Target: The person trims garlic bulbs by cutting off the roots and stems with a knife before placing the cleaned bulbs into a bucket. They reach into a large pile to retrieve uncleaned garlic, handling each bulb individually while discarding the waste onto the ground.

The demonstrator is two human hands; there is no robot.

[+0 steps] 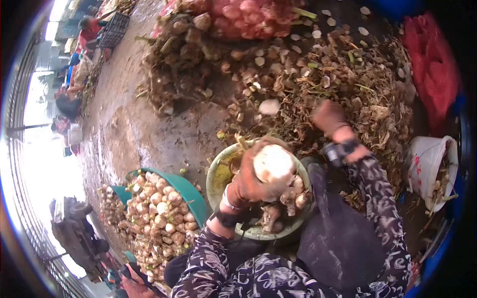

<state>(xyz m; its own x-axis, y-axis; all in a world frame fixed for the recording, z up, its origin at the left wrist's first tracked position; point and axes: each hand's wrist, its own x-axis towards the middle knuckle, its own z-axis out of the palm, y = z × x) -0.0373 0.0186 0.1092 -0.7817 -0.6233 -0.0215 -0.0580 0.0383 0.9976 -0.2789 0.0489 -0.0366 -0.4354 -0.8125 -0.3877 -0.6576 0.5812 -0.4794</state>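
My left hand (pixel 243 184), in a brown glove, is wrapped round a large taro root (pixel 273 163) with a bright white cut face turned up. The root is over a pale green basin (pixel 214 174) between my legs. Inside that basin lie several small brown roots (pixel 293 196) and something yellow at its left side. My right hand (pixel 329 117), also gloved, is raised over the peelings to the right of the basin. Its fingers look closed and are smeared by motion; what they hold, if anything, does not show. A white slice (pixel 269 107) lies on the ground beyond the basin.
Brown peelings (pixel 357 89) cover the ground ahead and right. Untrimmed roots (pixel 184 59) and a red net sack (pixel 248 17) lie at the back. A green tub (pixel 191 191) and heaped roots (pixel 161 208) are left; a white bucket (pixel 427 159) is right. People work far left.
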